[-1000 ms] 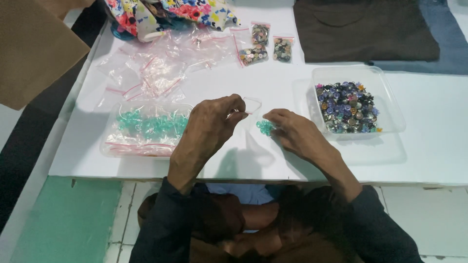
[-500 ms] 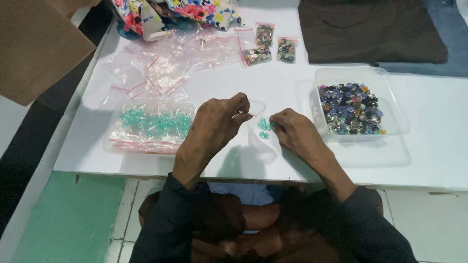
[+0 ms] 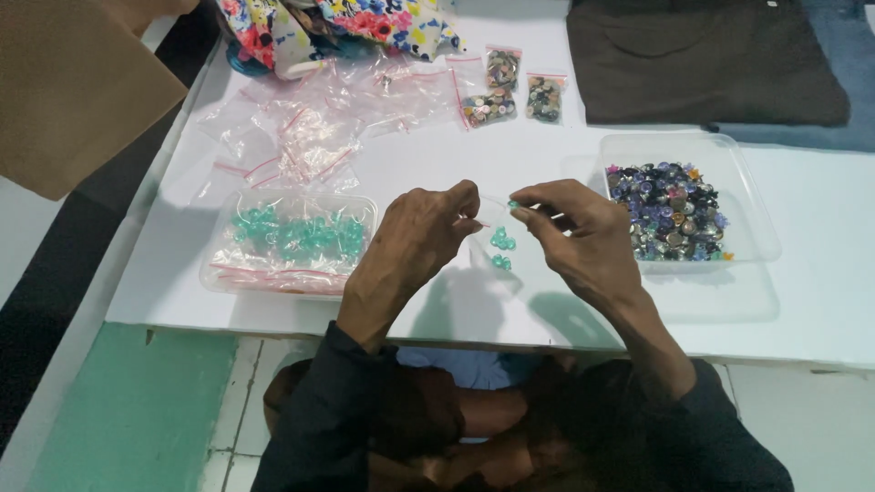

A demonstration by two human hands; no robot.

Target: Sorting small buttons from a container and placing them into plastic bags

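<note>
Two hands, left grip [image 3: 421, 239] and right grip [image 3: 574, 239], both pinching one small clear bag [image 3: 488, 239] with three teal beads [image 3: 501, 248].

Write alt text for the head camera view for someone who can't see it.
Left hand and right hand hold a small clear plastic zip bag with teal buttons open over a white table, between a clear tray of teal buttons and a clear tub of mixed-colour buttons.
</note>
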